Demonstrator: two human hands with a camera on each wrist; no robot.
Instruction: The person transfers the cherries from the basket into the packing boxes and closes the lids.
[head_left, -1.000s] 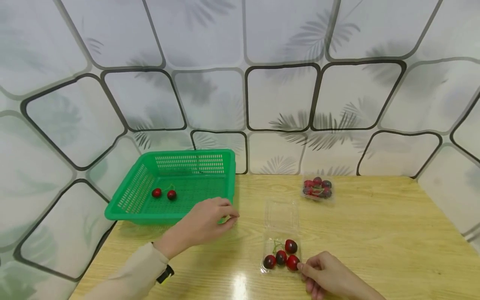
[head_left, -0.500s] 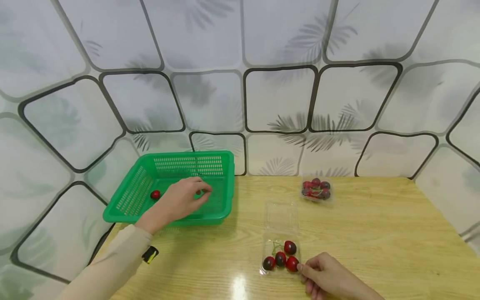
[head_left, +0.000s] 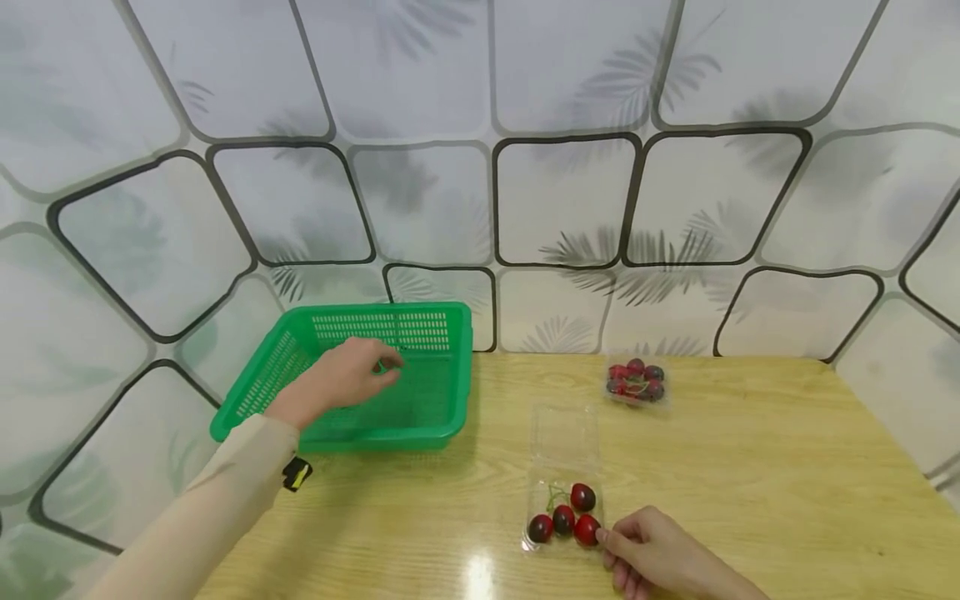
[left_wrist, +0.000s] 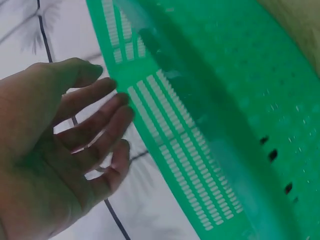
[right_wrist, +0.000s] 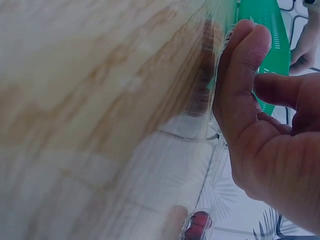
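Observation:
My left hand (head_left: 348,372) hovers over the green plastic basket (head_left: 420,437), its fingers loosely curved and nothing between them. In the left wrist view the hand (left_wrist: 65,135) hangs near the basket's slotted wall (left_wrist: 172,137). Any cherries beneath it are hidden in the head view. Thumb and fingers of my right hand (head_left: 652,550) pinch the right edge of a clear plastic clamshell box (head_left: 565,433), whose lid lies folded back. Several dark red cherries (head_left: 563,521) with green stems sit in its base. In the right wrist view the right hand (right_wrist: 265,110) stays low against the table.
Farther back stands another clear box of cherries (head_left: 636,381), also visible as red fruit (right_wrist: 198,223) in the right wrist view. The wooden table (head_left: 765,467) ends at a patterned wall covering (head_left: 562,200) at the back.
My left hand has moved left and away from me, from the basket's front right corner to above its inside, now covering the two cherries seen there earlier. The right hand keeps its place.

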